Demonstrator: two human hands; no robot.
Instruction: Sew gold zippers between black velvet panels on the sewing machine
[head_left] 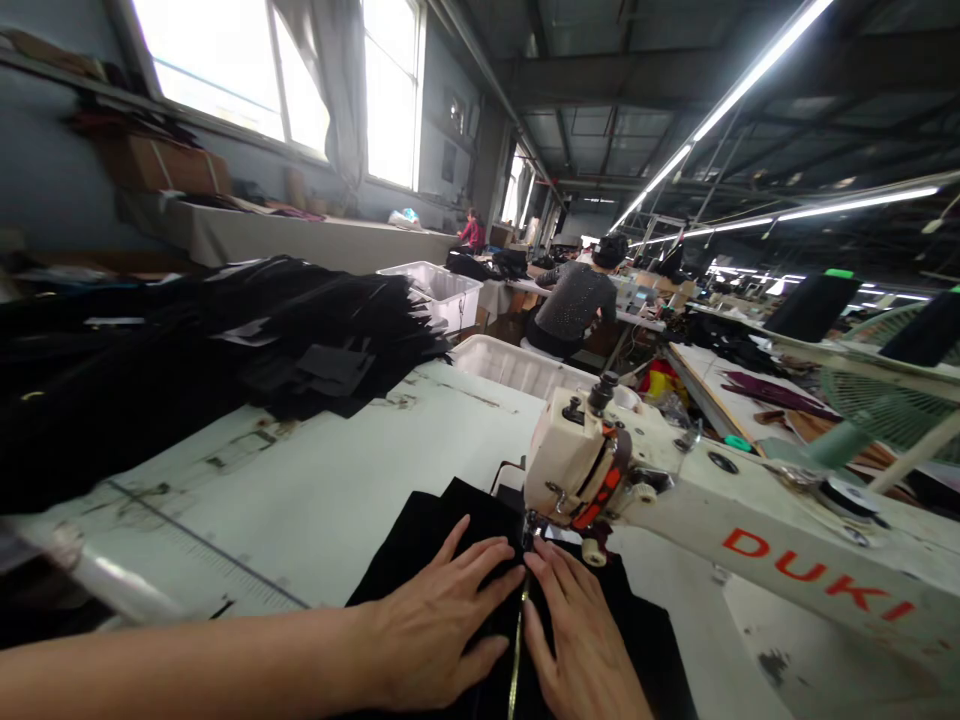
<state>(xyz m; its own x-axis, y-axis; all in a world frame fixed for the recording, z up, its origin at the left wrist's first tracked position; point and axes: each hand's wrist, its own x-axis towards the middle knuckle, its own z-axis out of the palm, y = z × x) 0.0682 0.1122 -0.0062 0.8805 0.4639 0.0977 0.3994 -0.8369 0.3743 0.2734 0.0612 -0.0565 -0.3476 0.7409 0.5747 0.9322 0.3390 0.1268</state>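
At six o'clock, black cloth (pixel 420 545) is pressed flat under the sewing machine (pixel 712 500) by the left hand (pixel 439 625), fingers spread, and right hand (pixel 577 625), fingers close together; dark pieces (pixel 225 340) are piled toward nine.

Cloth pile (pixel 217 330) on table (pixel 450 430), left in frame. Sewing machine (pixel 675 505) at right. Fabric (pixel 405 540) bottom centre, under left hand (pixel 439 625) and right hand (pixel 574 620). Bin (pixel 517 367) behind table.

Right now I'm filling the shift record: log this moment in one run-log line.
Left hand: spread on black fabric; right hand: on same fabric; gold-toned strip: between hands; sewing machine head: above fabric; black pile: left
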